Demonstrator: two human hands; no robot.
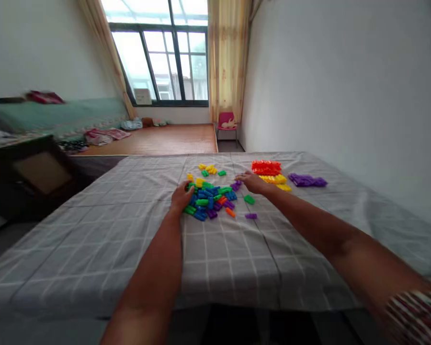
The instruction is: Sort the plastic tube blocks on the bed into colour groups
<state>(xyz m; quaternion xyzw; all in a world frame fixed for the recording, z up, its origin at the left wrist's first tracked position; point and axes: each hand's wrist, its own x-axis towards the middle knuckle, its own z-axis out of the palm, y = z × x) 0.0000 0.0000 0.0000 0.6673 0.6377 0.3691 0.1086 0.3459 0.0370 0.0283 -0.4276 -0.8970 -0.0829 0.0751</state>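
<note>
A pile of plastic toy building blocks [208, 192] in blue, green, purple, orange and yellow lies on the grey checked cloth. At its left edge, my left hand [181, 196] rests with fingers curved and thumb apart, against green and yellow blocks; I see nothing firmly held. My right hand [250, 182] reaches over the right side with fingers stretched out, close to a purple block [236, 186]. Whether it touches that block is unclear. Just below it lie a loose green block [249, 199] and a purple block [251, 216].
Red blocks [266, 167], yellow blocks [273, 179] and purple blocks [307, 180] form separate groups on the right. Several yellow and green blocks [211, 169] lie behind the pile. The checked cloth [233, 258] covers the table; a white wall [337, 96] runs along the right.
</note>
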